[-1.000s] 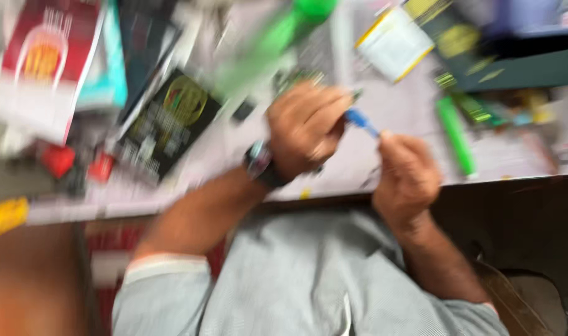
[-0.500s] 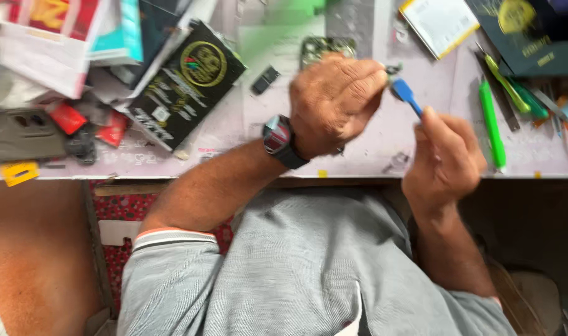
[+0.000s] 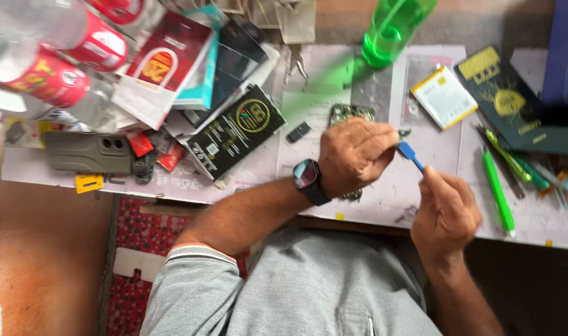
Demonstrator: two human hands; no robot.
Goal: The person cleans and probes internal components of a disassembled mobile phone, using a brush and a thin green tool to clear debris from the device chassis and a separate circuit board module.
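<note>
Hands point(image 3: 352, 155) point(image 3: 445, 214) raised together, pinching blue tool point(image 3: 411, 154)

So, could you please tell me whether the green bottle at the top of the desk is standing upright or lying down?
Upright, apparently: the green bottle is seen almost end-on from above, its base on the desk.

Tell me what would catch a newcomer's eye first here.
Mid-frame, the left hand and right hand meet around a small blue tool over the cluttered worktable. A bright green bottle stands out at the top, and red-labelled bottles crowd the top left corner.
</note>
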